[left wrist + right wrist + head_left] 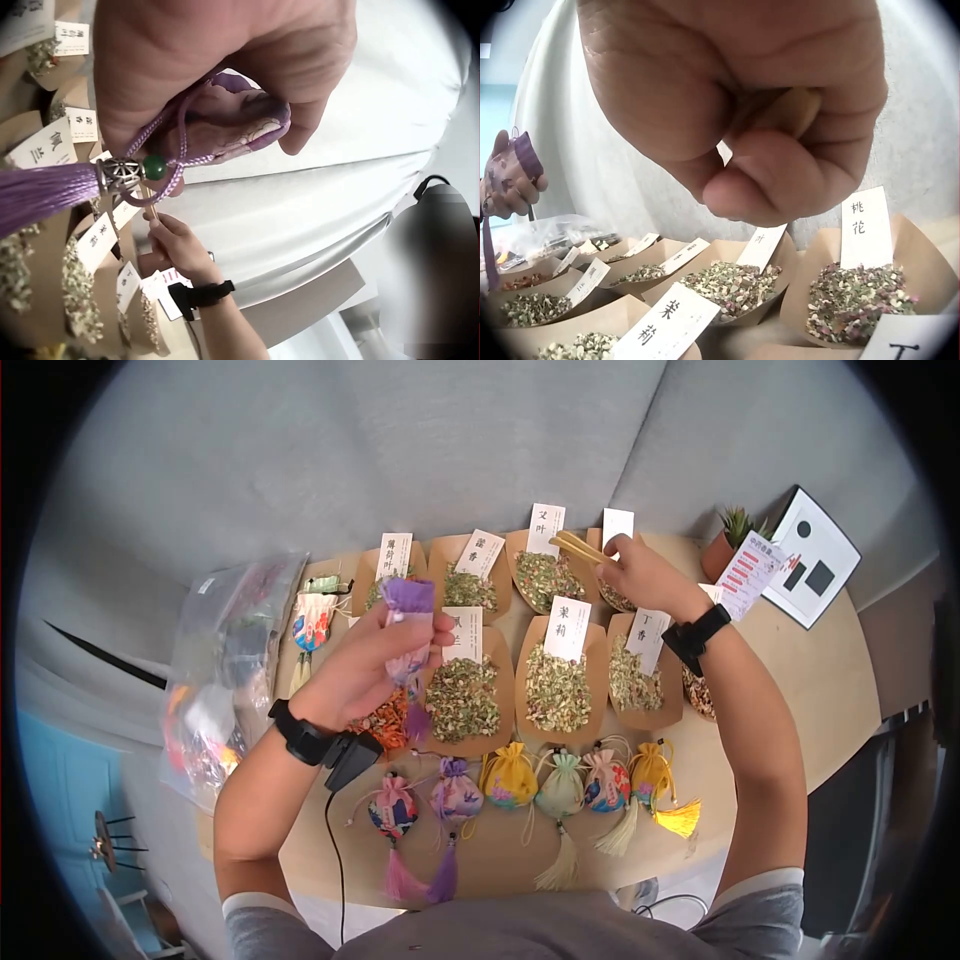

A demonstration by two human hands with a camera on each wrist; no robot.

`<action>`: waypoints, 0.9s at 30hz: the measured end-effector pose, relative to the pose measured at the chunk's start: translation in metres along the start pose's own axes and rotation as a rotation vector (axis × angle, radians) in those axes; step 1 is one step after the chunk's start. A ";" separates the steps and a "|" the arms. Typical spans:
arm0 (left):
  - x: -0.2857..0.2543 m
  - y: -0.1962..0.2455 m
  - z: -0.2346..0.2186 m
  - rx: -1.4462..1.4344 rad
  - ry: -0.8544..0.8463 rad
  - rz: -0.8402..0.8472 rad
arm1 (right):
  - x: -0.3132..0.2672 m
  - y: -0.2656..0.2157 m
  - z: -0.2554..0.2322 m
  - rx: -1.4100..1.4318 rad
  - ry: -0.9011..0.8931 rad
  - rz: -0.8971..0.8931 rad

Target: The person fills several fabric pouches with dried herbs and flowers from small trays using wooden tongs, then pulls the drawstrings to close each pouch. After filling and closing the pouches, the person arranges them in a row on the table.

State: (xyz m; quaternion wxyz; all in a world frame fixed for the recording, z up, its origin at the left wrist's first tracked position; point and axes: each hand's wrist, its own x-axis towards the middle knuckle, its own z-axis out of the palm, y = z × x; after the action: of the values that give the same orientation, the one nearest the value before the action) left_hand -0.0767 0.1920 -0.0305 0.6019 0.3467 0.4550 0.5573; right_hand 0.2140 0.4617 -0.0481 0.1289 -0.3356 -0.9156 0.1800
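Observation:
My left hand [385, 645] grips a purple drawstring sachet pouch [408, 598], its top held up over the back-left trays. From the pouch hang a purple tassel [49, 196], a green bead [154, 167] and a purple cord loop. My right hand [645, 575] pinches light wooden tongs [580, 547], whose tips point left over the back row. Just the butt end of the tongs shows between the fingers in the right wrist view. Beneath the right hand is a paper tray of dried petals and leaves [859, 300] with an upright label card [867, 227].
Two rows of brown paper trays hold dried herbs, among them the jasmine tray [558, 695]. Along the near edge lie several tasselled sachets [510, 775]. A clear plastic bag [225, 660] is at the left. A potted plant [720, 555] and a framed board [808, 555] stand back right.

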 end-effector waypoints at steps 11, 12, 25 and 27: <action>0.065 0.026 0.017 0.474 0.051 -0.012 | 0.019 0.012 0.023 -0.258 -0.185 0.106; 0.070 0.027 0.016 0.591 0.052 -0.039 | 0.021 0.014 0.026 -0.259 -0.184 0.105; 0.129 0.009 0.021 0.922 -0.022 -0.063 | 0.010 -0.010 0.031 -0.193 -0.183 0.047; 0.141 -0.001 0.015 0.953 -0.037 -0.021 | 0.007 -0.012 0.032 -0.228 -0.176 0.027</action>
State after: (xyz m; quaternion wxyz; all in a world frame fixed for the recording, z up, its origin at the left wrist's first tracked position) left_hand -0.0674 0.3322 -0.0490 0.3894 0.5895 0.6526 0.2739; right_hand 0.1907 0.4501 -0.0718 0.0069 -0.3433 -0.9333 0.1054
